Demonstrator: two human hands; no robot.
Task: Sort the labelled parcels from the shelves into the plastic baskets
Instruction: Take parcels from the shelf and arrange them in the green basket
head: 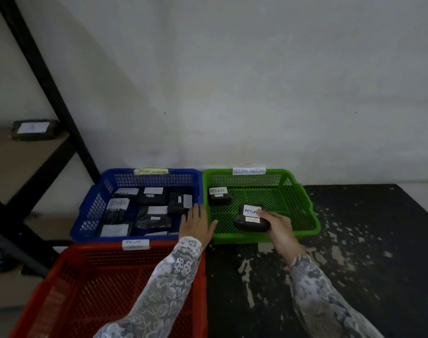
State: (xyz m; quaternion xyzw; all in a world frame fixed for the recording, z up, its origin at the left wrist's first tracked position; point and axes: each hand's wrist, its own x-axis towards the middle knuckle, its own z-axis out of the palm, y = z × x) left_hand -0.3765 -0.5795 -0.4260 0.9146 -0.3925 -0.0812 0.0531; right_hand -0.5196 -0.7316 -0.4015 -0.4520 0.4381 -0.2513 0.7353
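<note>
Against a bare wall, three baskets are set on a dark floor. A parcel [250, 219] is gripped by the right hand [277, 224] inside the green basket [313, 215]; the left hand [196, 223], fingers relaxed, rests at its rim. It should be laid flat, label up, then released.

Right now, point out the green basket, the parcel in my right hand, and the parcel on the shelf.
green basket [313, 211]: head view, right rim.
held parcel [247, 224]: head view, dark front face.
shelf parcel [32, 128]: head view, white label.
</note>
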